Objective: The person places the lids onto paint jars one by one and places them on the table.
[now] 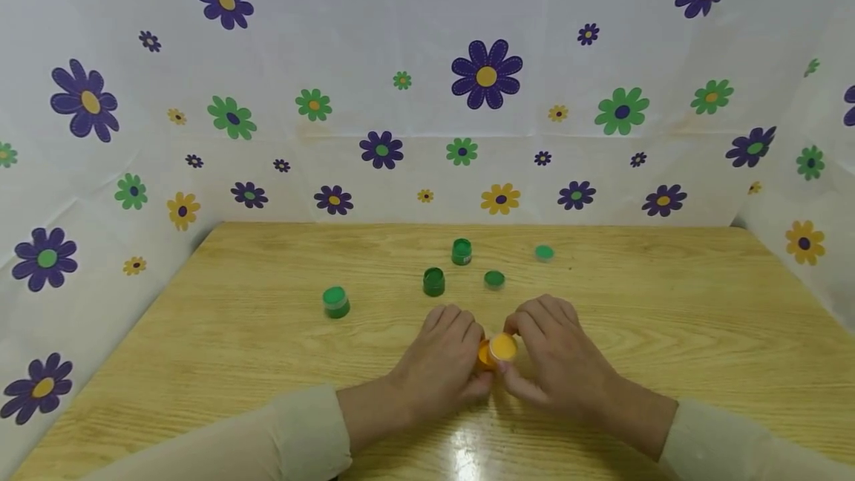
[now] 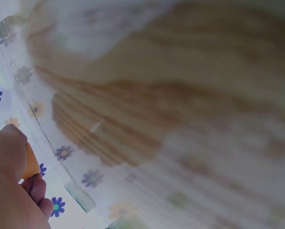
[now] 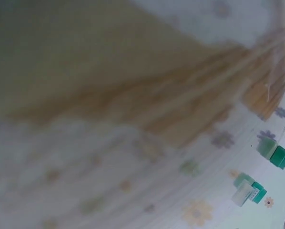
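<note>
1. While the left hand [image 1: 437, 355] grips an orange jar [image 1: 485, 355] at its thumb side, the right hand [image 1: 557, 355] pinches a yellow-orange lid [image 1: 503, 347] between thumb and fingers.
2. The jar and lid lie between the two hands; the lid is tilted, its flat top towards the head camera, and overlaps the jar's right edge. Whether the two touch cannot be told.
3. Straight beyond the left hand's knuckles stands an uncapped green jar [image 1: 433, 282]; a second green jar [image 1: 462, 252], also uncapped, stands farther from the same hand and slightly to the right.
4. Beyond the gap between the hands lies a dark green lid [image 1: 494, 280]; a lighter green lid [image 1: 544, 252] lies farther off, directly beyond the right hand.
5. To the left of the left hand, well apart from it, stands a capped green jar [image 1: 336, 303].
6. Beneath both hands extends a wooden table [image 1: 254, 362]; beyond them hangs a white flowered cloth [image 1: 401, 28].
7. Behind each hand, a pale sleeve [image 1: 310, 429] covers the forearm; the right wrist view is largely blurred.
</note>
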Demonstrator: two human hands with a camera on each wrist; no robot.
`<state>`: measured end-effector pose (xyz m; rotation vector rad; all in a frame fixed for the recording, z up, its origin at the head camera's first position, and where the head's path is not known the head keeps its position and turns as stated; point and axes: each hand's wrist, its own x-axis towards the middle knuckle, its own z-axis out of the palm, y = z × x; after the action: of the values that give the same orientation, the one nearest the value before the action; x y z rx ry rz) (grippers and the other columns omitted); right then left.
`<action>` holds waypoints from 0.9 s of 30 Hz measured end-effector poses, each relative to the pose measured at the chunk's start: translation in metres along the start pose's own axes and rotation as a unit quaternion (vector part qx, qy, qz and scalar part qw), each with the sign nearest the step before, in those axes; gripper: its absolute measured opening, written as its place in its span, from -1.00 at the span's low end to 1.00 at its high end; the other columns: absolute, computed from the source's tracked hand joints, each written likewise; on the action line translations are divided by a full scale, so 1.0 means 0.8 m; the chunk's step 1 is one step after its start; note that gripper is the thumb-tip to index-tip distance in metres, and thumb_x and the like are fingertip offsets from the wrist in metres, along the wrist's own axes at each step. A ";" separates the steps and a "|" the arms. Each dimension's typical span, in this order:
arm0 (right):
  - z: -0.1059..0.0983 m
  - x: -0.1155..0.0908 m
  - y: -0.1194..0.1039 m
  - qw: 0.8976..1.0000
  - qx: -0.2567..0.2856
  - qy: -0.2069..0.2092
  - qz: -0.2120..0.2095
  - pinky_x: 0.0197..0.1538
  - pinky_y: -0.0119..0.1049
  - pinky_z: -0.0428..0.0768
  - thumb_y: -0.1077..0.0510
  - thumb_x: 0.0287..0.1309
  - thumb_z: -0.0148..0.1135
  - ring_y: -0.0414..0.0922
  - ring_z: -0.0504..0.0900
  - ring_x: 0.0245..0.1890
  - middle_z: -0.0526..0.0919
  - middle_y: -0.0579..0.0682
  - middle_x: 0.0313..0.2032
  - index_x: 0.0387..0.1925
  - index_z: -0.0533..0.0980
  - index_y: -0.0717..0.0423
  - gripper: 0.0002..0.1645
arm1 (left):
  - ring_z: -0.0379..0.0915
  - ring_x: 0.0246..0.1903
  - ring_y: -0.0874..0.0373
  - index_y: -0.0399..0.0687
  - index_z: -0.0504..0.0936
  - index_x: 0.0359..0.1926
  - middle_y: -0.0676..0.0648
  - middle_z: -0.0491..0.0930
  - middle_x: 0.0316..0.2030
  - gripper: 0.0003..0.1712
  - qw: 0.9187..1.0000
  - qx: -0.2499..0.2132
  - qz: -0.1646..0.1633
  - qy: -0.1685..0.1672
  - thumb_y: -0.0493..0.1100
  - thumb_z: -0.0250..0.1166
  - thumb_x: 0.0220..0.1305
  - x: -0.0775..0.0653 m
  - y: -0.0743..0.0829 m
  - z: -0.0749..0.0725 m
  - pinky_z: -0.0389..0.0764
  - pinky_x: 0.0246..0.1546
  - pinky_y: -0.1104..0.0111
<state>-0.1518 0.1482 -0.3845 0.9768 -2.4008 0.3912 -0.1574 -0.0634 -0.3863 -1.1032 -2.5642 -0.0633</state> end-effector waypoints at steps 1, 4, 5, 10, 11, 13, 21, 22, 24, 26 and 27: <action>0.000 0.000 -0.001 1.000 0.000 0.001 -0.004 -0.05 -0.17 0.32 -0.09 0.04 0.19 -0.15 0.35 -0.21 0.46 -0.12 -0.29 -0.25 0.48 0.03 -0.67 | 0.27 -0.26 0.17 -0.07 0.54 -0.22 0.08 0.43 -0.35 -0.61 1.000 0.001 0.000 -0.002 0.15 0.28 0.21 0.000 0.000 0.000 0.29 -0.09 0.35; 0.001 0.001 -0.001 1.000 -0.005 0.005 -0.015 -0.05 -0.18 0.31 -0.10 0.05 0.19 -0.15 0.34 -0.21 0.45 -0.12 -0.28 -0.25 0.48 0.05 -0.66 | 0.26 -0.25 0.17 -0.06 0.54 -0.22 0.08 0.44 -0.33 -0.63 1.000 0.010 0.002 -0.002 0.15 0.28 0.22 -0.001 0.001 -0.001 0.29 -0.08 0.35; 0.001 0.001 -0.001 1.000 -0.006 0.008 -0.019 -0.05 -0.18 0.31 -0.10 0.05 0.18 -0.14 0.35 -0.21 0.46 -0.11 -0.28 -0.25 0.48 0.05 -0.66 | 0.26 -0.26 0.18 -0.05 0.54 -0.23 0.08 0.43 -0.34 -0.64 1.000 0.012 0.004 0.000 0.14 0.29 0.21 -0.001 0.001 -0.001 0.28 -0.09 0.36; 0.004 0.002 -0.002 0.999 -0.009 0.015 -0.041 -0.03 -0.16 0.32 -0.11 0.08 0.14 -0.11 0.37 -0.20 0.47 -0.08 -0.26 -0.24 0.48 0.07 -0.64 | 0.23 -0.31 0.19 -0.03 0.54 -0.30 0.09 0.42 -0.39 -0.66 0.999 0.030 0.014 0.020 0.13 0.30 0.18 -0.001 0.003 0.001 0.24 -0.15 0.38; 0.004 0.002 -0.002 0.999 -0.010 0.013 -0.042 -0.02 -0.16 0.32 -0.12 0.09 0.13 -0.11 0.37 -0.19 0.47 -0.08 -0.25 -0.24 0.48 0.07 -0.64 | 0.23 -0.31 0.19 -0.03 0.54 -0.31 0.09 0.42 -0.41 -0.66 0.999 0.030 0.015 0.025 0.13 0.30 0.17 -0.001 0.003 0.002 0.24 -0.16 0.38; 0.004 0.001 -0.003 0.999 -0.012 0.011 -0.040 -0.02 -0.16 0.32 -0.13 0.10 0.12 -0.11 0.37 -0.19 0.47 -0.09 -0.25 -0.24 0.48 0.07 -0.63 | 0.24 -0.32 0.19 -0.03 0.54 -0.32 0.09 0.42 -0.41 -0.66 0.999 0.028 0.015 0.031 0.14 0.31 0.16 -0.001 0.003 0.003 0.25 -0.17 0.38; 0.005 0.001 -0.003 0.999 -0.012 0.014 -0.042 -0.03 -0.16 0.32 -0.11 0.10 0.13 -0.11 0.38 -0.19 0.49 -0.08 -0.25 -0.23 0.49 0.07 -0.64 | 0.27 -0.31 0.19 -0.02 0.54 -0.32 0.09 0.43 -0.40 -0.64 0.999 0.021 0.016 0.029 0.16 0.32 0.16 -0.003 0.002 0.003 0.28 -0.15 0.38; 0.005 0.002 -0.003 0.999 -0.013 0.013 -0.041 -0.03 -0.17 0.32 -0.12 0.10 0.12 -0.10 0.38 -0.19 0.49 -0.08 -0.25 -0.23 0.49 0.07 -0.63 | 0.27 -0.30 0.19 -0.02 0.54 -0.31 0.09 0.43 -0.39 -0.64 0.999 0.021 0.015 0.025 0.16 0.33 0.16 -0.003 0.002 0.003 0.28 -0.15 0.37; 0.004 0.002 -0.004 0.999 -0.015 0.008 -0.038 -0.02 -0.17 0.31 -0.13 0.11 0.11 -0.10 0.39 -0.18 0.49 -0.08 -0.25 -0.22 0.49 0.08 -0.62 | 0.26 -0.29 0.19 -0.03 0.54 -0.30 0.09 0.43 -0.38 -0.63 0.999 0.020 0.014 0.020 0.16 0.33 0.15 -0.002 0.002 0.002 0.28 -0.13 0.37; 0.003 0.002 -0.004 0.999 -0.015 0.001 -0.034 -0.01 -0.16 0.31 -0.14 0.11 0.10 -0.10 0.39 -0.18 0.49 -0.08 -0.24 -0.22 0.49 0.07 -0.61 | 0.25 -0.27 0.19 -0.03 0.54 -0.28 0.09 0.42 -0.36 -0.62 1.000 0.017 0.013 0.015 0.16 0.34 0.14 -0.002 0.002 0.001 0.28 -0.11 0.37; 0.003 0.002 -0.004 0.999 -0.015 0.000 -0.033 0.00 -0.16 0.31 -0.14 0.10 0.11 -0.10 0.39 -0.17 0.50 -0.08 -0.24 -0.22 0.49 0.08 -0.61 | 0.24 -0.28 0.19 -0.03 0.54 -0.27 0.09 0.42 -0.36 -0.62 1.000 0.015 0.013 0.014 0.16 0.34 0.14 -0.002 0.002 0.001 0.28 -0.11 0.37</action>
<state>-0.1515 0.1440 -0.3852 1.0400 -2.3610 0.3305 -0.1557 -0.0630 -0.3879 -1.1156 -2.5175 -0.0340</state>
